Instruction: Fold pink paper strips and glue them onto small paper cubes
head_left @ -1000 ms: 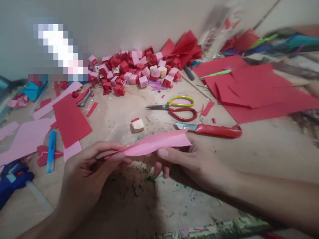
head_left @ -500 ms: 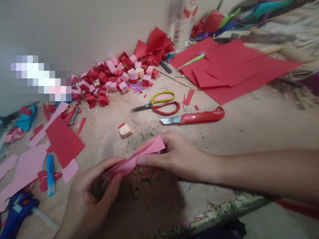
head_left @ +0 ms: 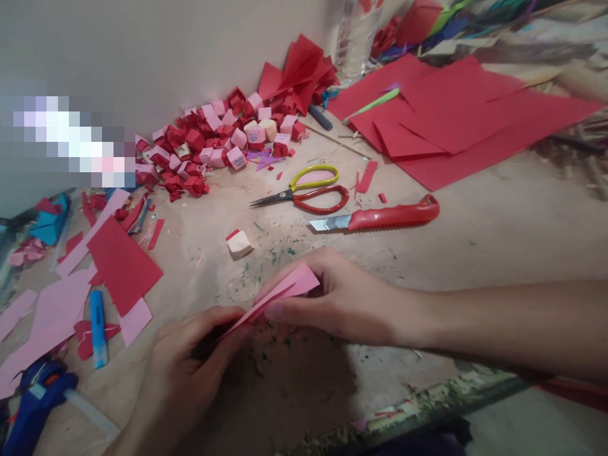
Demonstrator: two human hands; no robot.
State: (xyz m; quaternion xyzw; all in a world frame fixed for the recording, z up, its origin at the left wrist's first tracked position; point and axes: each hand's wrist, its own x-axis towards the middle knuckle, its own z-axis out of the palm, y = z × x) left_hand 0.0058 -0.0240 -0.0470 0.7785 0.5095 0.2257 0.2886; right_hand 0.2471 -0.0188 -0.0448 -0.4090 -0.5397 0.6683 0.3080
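Observation:
A folded strip of pink paper (head_left: 300, 278) is held between both hands above the near part of the table. My left hand (head_left: 194, 361) pinches its lower left end between thumb and fingers. My right hand (head_left: 327, 301) grips the right part, thumb on the near face and fingers behind it. Just beyond the hands lies a small cream-and-red paper piece (head_left: 240, 243). Farther off are scissors (head_left: 304, 193) with one yellow and one red handle, and a red-handled utility knife (head_left: 380, 216) with its blade out.
Many small red and pink paper boxes (head_left: 218, 139) are heaped against the wall. Large red sheets (head_left: 451, 126) lie at the back right, beside a clear bottle (head_left: 354, 44). On the left are pink and red paper pieces (head_left: 124, 263), a blue highlighter (head_left: 99, 329) and a blue glue gun (head_left: 35, 402).
My left hand has moved a little up and to the right along the pink paper. The strip now looks pressed flatter, with its fold narrower. The right hand keeps its grip.

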